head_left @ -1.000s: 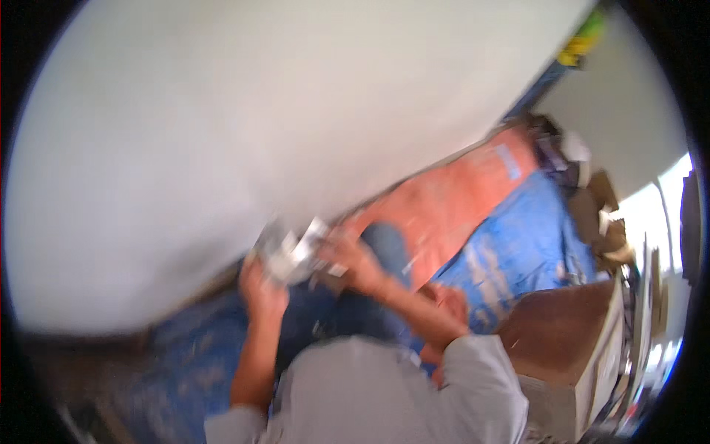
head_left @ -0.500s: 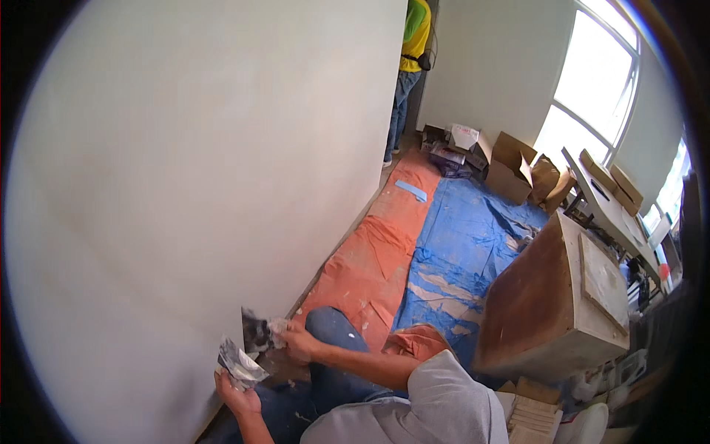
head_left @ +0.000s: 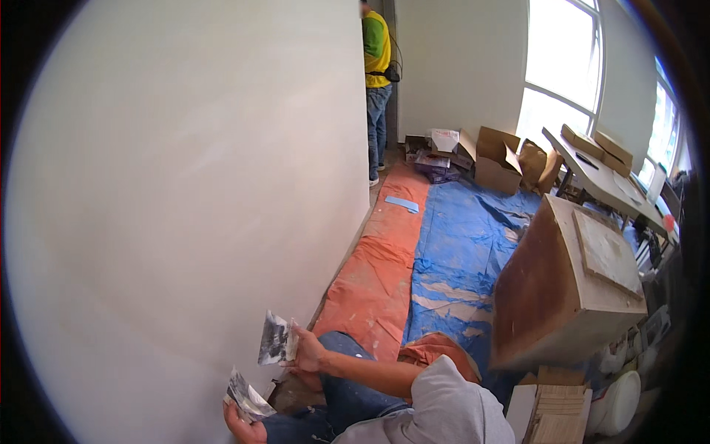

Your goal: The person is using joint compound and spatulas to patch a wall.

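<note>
Left grip [head_left: 242,425] curled, right grip [head_left: 309,352] (forearm [head_left: 377,373] outstretched) likewise

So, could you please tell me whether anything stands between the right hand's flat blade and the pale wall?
Nothing visible stands between the flat blade in the right hand and the pale wall; whether they touch is unclear.

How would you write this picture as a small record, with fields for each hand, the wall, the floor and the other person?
Left hand: holds a smeared scraper
Right hand: holds a flat blade, also smeared
Wall: pale, left of both hands
Floor: orange sheet beside blue sheet
Other person: stands near the wall's far end
</note>
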### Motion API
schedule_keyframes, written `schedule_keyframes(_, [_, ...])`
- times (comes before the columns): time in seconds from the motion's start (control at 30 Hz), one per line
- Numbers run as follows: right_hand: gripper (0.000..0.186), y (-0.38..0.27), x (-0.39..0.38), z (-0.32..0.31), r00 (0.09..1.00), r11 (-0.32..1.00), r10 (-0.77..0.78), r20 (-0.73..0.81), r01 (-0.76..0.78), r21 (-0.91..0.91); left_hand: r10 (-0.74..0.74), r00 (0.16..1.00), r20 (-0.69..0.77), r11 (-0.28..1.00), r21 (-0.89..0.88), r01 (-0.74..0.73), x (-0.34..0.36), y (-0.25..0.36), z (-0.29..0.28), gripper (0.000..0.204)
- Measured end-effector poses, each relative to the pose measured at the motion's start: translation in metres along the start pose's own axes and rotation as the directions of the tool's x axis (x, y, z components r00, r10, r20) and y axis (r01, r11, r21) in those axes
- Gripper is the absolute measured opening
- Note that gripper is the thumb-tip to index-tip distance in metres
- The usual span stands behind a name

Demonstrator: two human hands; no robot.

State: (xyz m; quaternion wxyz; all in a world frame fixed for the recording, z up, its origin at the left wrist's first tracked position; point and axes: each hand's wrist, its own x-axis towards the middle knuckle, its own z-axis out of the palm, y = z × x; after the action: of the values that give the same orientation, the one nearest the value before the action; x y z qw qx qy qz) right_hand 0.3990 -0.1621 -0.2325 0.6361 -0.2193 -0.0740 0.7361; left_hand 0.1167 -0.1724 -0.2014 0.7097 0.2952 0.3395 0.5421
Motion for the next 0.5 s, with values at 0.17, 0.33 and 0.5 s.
schedule_keyframes(0.17, [0.058,0.002,0.004,-0.001,0.996,0.997,0.061,0.061,-0.064,0.037,0.017,1.0,0.001,1.0,0.022,-0.017,0.001,0.002,0.007,0.035])
schedule_keyframes(0.33, [0.055,0.01,0.006,0.005,0.997,0.997,0.068,0.037,-0.066,-0.045,0.015,1.0,0.015,0.999,0.049,-0.016,0.004,0.006,0.007,0.035])
schedule_keyframes(0.5, [0.053,0.015,0.005,0.006,0.994,0.993,0.113,0.007,-0.112,-0.047,0.014,1.0,0.015,0.997,0.079,-0.015,0.002,0.011,0.015,0.034])
